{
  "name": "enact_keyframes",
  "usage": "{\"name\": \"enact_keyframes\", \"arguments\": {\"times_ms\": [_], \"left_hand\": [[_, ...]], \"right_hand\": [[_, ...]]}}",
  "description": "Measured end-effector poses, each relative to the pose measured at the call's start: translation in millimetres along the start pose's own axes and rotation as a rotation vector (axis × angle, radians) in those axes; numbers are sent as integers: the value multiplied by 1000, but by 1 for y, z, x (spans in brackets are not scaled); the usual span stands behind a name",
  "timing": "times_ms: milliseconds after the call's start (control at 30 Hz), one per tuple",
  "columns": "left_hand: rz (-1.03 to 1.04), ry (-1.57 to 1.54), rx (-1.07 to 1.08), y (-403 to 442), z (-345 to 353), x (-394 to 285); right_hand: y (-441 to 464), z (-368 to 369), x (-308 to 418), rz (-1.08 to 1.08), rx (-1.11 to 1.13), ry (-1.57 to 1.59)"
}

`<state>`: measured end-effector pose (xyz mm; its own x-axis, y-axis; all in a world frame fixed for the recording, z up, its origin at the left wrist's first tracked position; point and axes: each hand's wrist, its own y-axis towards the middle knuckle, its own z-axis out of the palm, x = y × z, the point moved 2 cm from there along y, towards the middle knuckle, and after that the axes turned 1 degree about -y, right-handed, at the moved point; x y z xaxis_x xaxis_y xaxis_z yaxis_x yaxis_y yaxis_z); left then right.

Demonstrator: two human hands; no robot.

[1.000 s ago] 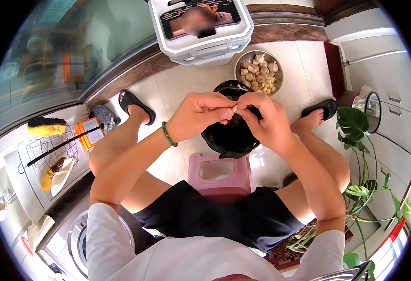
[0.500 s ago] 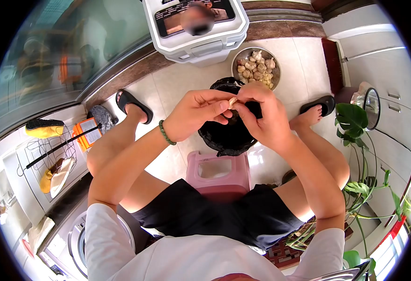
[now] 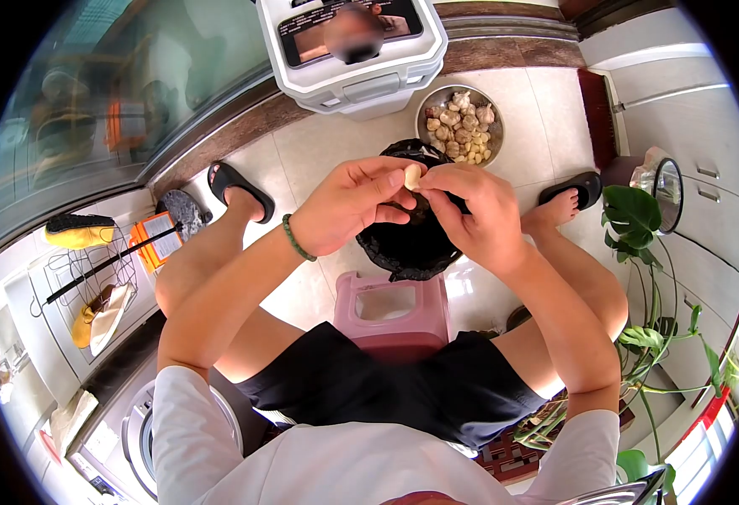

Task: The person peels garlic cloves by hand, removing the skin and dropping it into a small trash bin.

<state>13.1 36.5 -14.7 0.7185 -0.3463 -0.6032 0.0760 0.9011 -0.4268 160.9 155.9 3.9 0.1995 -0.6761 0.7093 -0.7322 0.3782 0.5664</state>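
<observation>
A pale garlic clove [image 3: 412, 176] is pinched between the thumb and fingers of my left hand [image 3: 348, 202]. My right hand [image 3: 475, 207] has its thumb and forefinger closed at the clove's right side, gripping its edge or skin. Both hands are above a bin lined with a black bag [image 3: 407, 250], whose contents are mostly dark. Beyond the bin, a round metal bowl [image 3: 504, 135] on the floor holds whole garlic bulbs [image 3: 461, 101] and loose cloves [image 3: 478, 151].
A pink stool [image 3: 350, 310] stands between my legs. Past the bin is a light grey box [image 3: 369, 88] with a phone [image 3: 310, 40] on top. A leafy plant [image 3: 634, 217] is at right; a wire rack with shoes [image 3: 91, 316] is at left.
The clove now shows a smoother, paler surface and sits upright in my left fingers. My right fingers have shifted slightly around it. The camera view has moved a little.
</observation>
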Motion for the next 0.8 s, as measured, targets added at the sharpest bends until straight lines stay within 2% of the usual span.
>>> {"name": "enact_keyframes", "arguments": {"times_ms": [200, 433, 567, 733, 800], "left_hand": [[9, -112, 19, 2, -7, 0], [35, -80, 19, 2, -5, -4], [86, 20, -37, 3, -7, -9], [134, 175, -60, 4, -10, -9], [144, 316, -95, 4, -10, -8]], "right_hand": [[0, 1, 1, 27, 11, 14], [-1, -1, 4, 85, 33, 22], [1, -4, 8, 101, 46, 47], [-3, -6, 9, 279, 177, 207], [-6, -6, 7, 288, 202, 195]]}}
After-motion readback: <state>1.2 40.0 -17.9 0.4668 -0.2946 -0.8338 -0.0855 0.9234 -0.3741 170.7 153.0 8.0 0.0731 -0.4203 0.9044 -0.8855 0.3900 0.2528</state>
